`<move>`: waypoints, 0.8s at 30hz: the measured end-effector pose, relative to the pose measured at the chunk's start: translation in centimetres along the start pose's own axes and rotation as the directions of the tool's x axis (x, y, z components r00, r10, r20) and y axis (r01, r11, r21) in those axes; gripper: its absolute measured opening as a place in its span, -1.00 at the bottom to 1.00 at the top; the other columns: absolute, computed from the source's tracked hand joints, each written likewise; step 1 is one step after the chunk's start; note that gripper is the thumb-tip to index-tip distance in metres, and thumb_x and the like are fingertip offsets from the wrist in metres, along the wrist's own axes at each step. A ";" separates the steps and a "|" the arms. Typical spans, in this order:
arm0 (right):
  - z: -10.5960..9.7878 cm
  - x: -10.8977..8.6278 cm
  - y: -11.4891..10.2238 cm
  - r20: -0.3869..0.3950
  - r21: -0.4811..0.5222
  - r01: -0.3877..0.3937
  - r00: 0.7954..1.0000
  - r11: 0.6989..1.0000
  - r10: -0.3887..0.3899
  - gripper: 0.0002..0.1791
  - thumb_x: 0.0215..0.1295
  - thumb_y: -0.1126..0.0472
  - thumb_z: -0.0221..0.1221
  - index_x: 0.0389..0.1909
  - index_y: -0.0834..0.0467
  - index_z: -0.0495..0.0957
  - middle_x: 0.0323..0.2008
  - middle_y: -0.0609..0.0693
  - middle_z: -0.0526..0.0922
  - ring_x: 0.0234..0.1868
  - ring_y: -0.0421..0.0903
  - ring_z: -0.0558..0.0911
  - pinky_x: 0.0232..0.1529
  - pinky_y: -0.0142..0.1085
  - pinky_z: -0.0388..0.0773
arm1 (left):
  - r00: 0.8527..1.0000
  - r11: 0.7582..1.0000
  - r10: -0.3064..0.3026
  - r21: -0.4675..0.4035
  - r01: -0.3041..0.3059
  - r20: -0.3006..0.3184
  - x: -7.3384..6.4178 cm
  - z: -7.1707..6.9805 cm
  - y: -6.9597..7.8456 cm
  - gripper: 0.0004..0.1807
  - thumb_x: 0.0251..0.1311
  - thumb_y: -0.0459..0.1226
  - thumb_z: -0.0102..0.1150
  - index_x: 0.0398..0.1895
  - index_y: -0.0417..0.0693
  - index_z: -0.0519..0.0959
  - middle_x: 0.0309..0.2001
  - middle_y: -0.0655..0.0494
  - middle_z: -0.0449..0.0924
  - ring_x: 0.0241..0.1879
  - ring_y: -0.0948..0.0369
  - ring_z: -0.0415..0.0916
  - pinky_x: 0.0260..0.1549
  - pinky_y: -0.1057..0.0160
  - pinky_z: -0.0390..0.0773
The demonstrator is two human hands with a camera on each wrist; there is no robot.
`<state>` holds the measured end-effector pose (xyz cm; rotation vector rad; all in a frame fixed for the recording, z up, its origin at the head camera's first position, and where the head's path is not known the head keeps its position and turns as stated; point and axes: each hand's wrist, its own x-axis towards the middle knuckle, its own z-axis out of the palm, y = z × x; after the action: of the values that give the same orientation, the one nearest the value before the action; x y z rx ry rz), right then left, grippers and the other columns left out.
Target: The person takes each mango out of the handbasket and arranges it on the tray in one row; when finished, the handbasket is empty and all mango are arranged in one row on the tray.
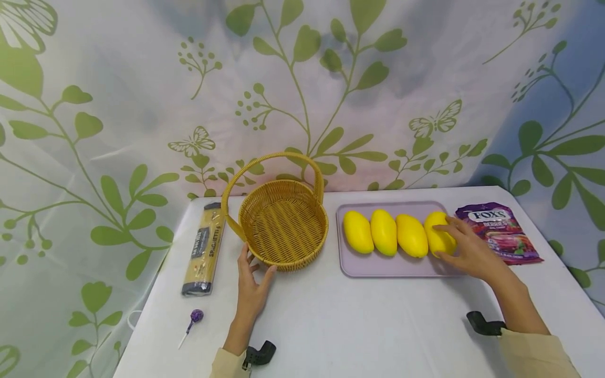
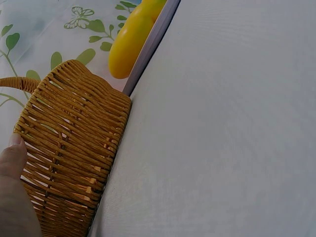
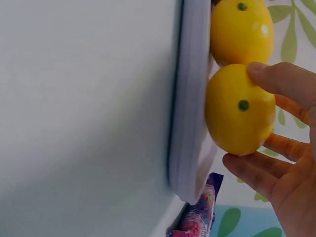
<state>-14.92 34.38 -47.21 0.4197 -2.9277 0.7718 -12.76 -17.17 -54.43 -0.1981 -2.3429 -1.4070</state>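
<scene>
In the head view my left hand [image 1: 252,291] rests against the near left side of a round woven basket [image 1: 283,228] with a tall handle. The thumb touches the rim and the fingers spread along the outer wall; the left wrist view shows the thumb [image 2: 14,153] at the basket's edge. My right hand [image 1: 472,252] grips the rightmost yellow mango [image 1: 439,233], with its thumb on one side and fingers on the other. That mango [image 3: 239,111] is close beside its neighbour [image 3: 242,32]. Several mangoes lie in a row on a mauve tray [image 1: 378,269].
A purple Fox's Berries candy bag [image 1: 503,233] lies right of the tray. Left of the basket is a spaghetti pack [image 1: 204,252], and nearer me a purple lollipop [image 1: 196,316]. A leaf-printed curtain [image 1: 283,105] hangs behind the white table [image 1: 359,325].
</scene>
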 end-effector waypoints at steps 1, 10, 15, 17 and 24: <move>0.1 0.0 0.1 0.008 0.003 -0.005 1.000 1.000 0.005 -0.35 0.04 0.22 0.44 0.18 0.21 0.43 0.35 0.42 0.14 0.26 0.51 0.22 0.02 0.47 0.32 | 1.000 1.000 0.000 0.000 0.000 0.001 0.0 0.0 0.0 -0.02 0.27 -0.18 0.27 0.58 -0.02 -0.17 0.48 -0.11 0.06 0.39 -0.01 0.22 0.16 0.06 0.45; 0.3 -0.1 0.1 0.018 0.003 0.008 1.000 1.000 -0.008 -0.35 0.06 0.24 0.42 0.21 0.22 0.43 0.37 0.43 0.12 0.28 0.51 0.20 0.03 0.46 0.32 | 1.000 1.000 0.002 -0.008 -0.002 -0.002 0.1 0.0 0.1 -0.02 0.26 -0.18 0.27 0.58 -0.02 -0.15 0.47 -0.11 0.07 0.38 -0.02 0.22 0.16 0.05 0.45; 0.2 -0.2 0.1 0.026 0.022 -0.006 1.000 1.000 0.006 -0.35 0.10 0.23 0.40 0.22 0.22 0.41 0.38 0.43 0.09 0.27 0.52 0.20 0.04 0.47 0.30 | 1.000 1.000 0.017 0.007 -0.017 -0.004 0.2 0.1 0.1 -0.02 0.26 -0.18 0.27 0.58 -0.05 -0.15 0.46 -0.14 0.08 0.37 -0.06 0.23 0.14 0.05 0.47; 0.2 -0.1 0.1 0.028 0.019 -0.015 1.000 1.000 0.015 -0.35 0.12 0.22 0.39 0.23 0.21 0.41 0.39 0.42 0.08 0.28 0.51 0.20 0.05 0.47 0.29 | 1.000 1.000 0.020 0.009 -0.020 -0.009 0.2 0.1 0.0 -0.02 0.26 -0.18 0.28 0.57 -0.06 -0.15 0.46 -0.14 0.08 0.37 -0.07 0.23 0.14 0.06 0.47; 0.2 0.0 0.6 0.027 -0.001 -0.016 1.000 1.000 0.016 -0.36 0.13 0.21 0.38 0.24 0.21 0.40 0.39 0.43 0.10 0.26 0.53 0.22 0.04 0.48 0.29 | 1.000 1.000 0.019 0.001 -0.019 -0.011 0.6 0.4 -0.1 -0.02 0.26 -0.18 0.28 0.57 -0.08 -0.13 0.47 -0.14 0.08 0.37 -0.06 0.24 0.14 0.04 0.46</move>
<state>-15.09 34.76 -47.65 0.4110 -2.9598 0.7736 -13.42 -16.95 -54.49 -0.2115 -2.3268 -1.3943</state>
